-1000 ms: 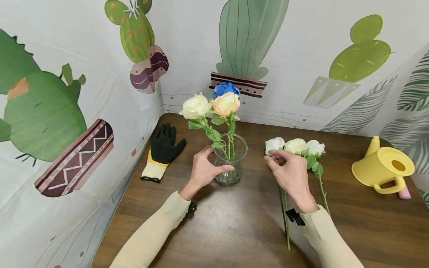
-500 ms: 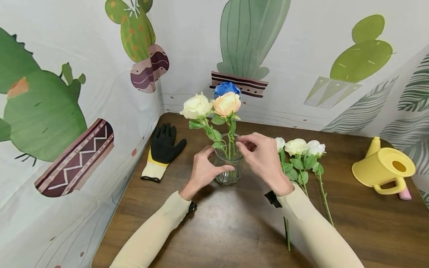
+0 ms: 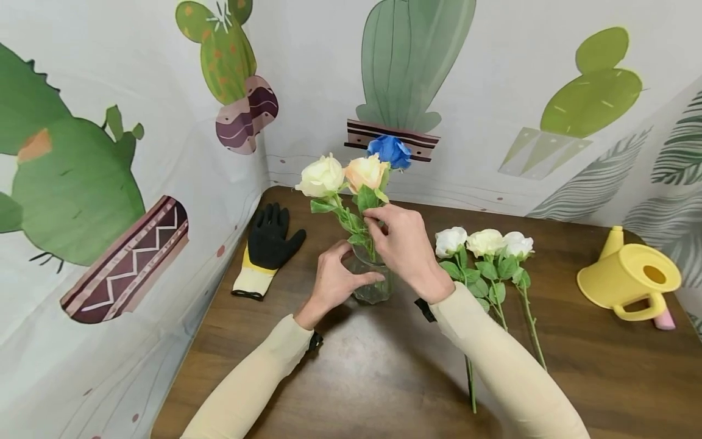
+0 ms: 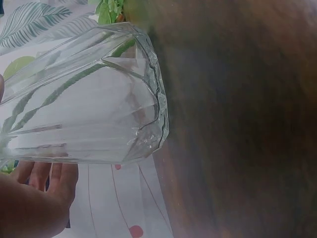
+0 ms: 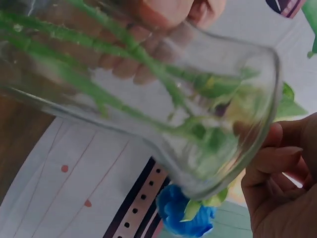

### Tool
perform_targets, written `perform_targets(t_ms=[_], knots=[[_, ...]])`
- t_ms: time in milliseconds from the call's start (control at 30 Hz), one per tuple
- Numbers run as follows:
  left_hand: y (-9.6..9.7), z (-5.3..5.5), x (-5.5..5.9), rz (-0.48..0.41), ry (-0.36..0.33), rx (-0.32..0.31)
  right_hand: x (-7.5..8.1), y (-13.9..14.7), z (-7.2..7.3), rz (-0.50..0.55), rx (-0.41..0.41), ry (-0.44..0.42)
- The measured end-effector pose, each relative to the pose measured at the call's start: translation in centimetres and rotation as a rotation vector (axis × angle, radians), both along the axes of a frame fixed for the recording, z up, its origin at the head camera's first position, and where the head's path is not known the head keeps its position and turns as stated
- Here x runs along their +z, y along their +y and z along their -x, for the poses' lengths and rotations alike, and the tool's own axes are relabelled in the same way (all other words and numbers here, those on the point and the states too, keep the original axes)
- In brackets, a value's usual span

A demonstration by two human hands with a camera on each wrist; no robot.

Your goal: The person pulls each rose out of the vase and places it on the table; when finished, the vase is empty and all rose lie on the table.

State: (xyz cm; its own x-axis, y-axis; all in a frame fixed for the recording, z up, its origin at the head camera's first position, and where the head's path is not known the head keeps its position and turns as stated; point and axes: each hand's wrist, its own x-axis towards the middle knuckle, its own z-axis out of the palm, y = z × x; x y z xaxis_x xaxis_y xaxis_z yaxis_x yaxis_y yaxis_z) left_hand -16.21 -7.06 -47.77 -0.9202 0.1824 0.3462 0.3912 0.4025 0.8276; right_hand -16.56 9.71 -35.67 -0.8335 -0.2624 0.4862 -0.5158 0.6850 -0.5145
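A clear glass vase [image 3: 373, 292] stands on the table with three roses in it: a cream rose [image 3: 322, 175], a peach rose [image 3: 364, 174] and a blue rose [image 3: 390, 151]. My left hand [image 3: 337, 279] grips the vase from its left side, thumb across the front. In the left wrist view the ribbed vase [image 4: 99, 114] shows green stems through its wall. Just over the rim, my right hand [image 3: 408, 250] pinches the peach rose's stem between thumb and forefinger. The right wrist view has those fingers [image 5: 270, 161] right beside the vase's mouth, with crossing stems inside the glass.
To the right lie three loose roses: a white rose [image 3: 451, 242], a cream one [image 3: 485, 242] and another white one [image 3: 518, 245]. A yellow watering can [image 3: 620, 274] stands farther right, a pink object [image 3: 665, 319] behind its handle. A black-and-yellow work glove [image 3: 269, 247] lies at left.
My right hand has moved left from above the loose roses to the stems in the vase. The peach rose has turned and shifted slightly left; the blue one has shifted right. My left hand stays put.
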Motion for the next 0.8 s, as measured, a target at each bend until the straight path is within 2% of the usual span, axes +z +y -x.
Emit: perform_targets(t_ms=[267, 467, 600, 800], knots=[[0.2, 0.0, 0.0, -0.010, 0.013, 0.002, -0.2, 0.2, -0.9, 0.065, -0.072, 0.100], [0.2, -0.1, 0.0, 0.027, 0.026, 0.017, 0.0, -0.5, -1.2, 0.092, -0.011, 0.132], [0.2, 0.0, -0.1, 0.031, 0.012, 0.014, 0.2, -1.2, -0.7, 0.059, 0.002, 0.088], [0.2, -0.2, 0.0, 0.033, -0.024, 0.029, 0.5, -2.0, 0.0, -0.038, 0.003, -0.034]])
